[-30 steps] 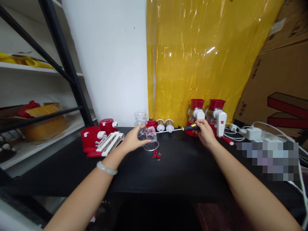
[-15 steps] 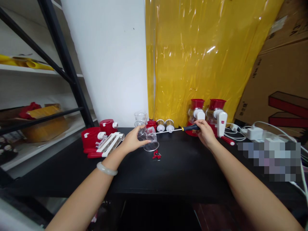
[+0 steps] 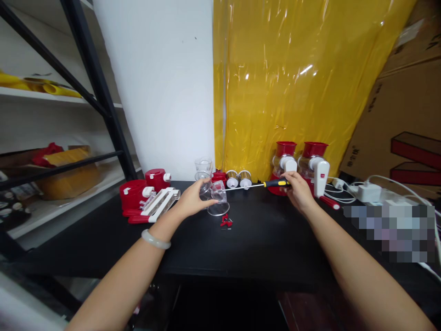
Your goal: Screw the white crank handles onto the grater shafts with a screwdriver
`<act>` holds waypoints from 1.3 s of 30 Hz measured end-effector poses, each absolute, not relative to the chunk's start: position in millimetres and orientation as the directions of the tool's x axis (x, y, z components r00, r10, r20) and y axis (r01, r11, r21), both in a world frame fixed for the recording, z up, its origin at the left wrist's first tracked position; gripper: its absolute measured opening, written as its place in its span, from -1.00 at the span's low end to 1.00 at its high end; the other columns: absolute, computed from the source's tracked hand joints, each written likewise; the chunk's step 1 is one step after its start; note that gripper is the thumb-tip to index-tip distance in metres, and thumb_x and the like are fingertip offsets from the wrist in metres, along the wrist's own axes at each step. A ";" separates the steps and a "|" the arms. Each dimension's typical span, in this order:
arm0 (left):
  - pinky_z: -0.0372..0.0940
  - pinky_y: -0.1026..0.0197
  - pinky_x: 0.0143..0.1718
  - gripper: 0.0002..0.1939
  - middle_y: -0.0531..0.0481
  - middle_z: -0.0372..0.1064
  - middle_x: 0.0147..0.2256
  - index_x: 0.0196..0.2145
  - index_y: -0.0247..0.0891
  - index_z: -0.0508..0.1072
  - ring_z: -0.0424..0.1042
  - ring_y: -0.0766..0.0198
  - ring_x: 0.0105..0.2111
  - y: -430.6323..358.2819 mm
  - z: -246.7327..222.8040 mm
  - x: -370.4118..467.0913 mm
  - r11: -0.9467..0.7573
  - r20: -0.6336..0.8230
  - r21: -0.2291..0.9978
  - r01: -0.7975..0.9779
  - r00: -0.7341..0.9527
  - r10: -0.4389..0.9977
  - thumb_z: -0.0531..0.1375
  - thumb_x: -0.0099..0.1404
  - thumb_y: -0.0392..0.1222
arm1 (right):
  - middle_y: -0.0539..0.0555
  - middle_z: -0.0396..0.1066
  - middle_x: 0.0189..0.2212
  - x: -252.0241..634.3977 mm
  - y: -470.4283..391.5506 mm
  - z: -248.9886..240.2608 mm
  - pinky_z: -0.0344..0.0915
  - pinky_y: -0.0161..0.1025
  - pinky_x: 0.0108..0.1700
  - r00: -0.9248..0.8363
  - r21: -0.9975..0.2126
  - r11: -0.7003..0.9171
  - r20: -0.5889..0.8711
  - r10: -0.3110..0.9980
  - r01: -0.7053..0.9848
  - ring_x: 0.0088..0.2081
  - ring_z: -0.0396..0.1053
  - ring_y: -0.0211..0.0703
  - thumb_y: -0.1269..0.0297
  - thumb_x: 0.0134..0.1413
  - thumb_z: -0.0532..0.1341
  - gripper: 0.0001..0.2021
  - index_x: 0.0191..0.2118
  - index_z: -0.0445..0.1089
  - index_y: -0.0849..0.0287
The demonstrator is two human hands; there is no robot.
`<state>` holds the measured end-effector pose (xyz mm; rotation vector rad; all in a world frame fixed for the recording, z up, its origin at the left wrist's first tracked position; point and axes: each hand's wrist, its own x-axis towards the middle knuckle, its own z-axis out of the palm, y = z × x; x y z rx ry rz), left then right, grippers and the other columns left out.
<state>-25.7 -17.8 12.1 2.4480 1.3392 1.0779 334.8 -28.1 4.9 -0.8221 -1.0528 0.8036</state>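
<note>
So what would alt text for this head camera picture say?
A left hand tilts a clear plastic funnel-shaped part on a black table, while the right hand aims a yellow-and-black-handled screwdriver at it. Red-and-white plastic appliances stand behind.

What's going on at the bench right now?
A person is working at a black table. The left hand holds a clear plastic housing tilted on the tabletop. The right hand grips a screwdriver, its shaft pointing at the housing. A small red part lies just in front. Two assembled red-and-white units stand behind the right hand.
</note>
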 end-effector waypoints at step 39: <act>0.24 -0.12 0.11 -0.21 -0.21 0.31 0.14 0.15 -0.19 0.25 0.33 -0.09 0.12 -17.5 11.6 -25.9 -0.606 0.533 0.432 0.668 0.353 0.769 0.34 0.04 0.18 | -0.05 0.22 -0.62 334.7 -31.1 7.8 0.22 -0.30 -0.58 0.226 -0.875 0.457 0.418 0.880 -0.160 -0.63 0.16 -0.31 -0.17 0.02 0.16 -0.60 -0.43 0.37 0.11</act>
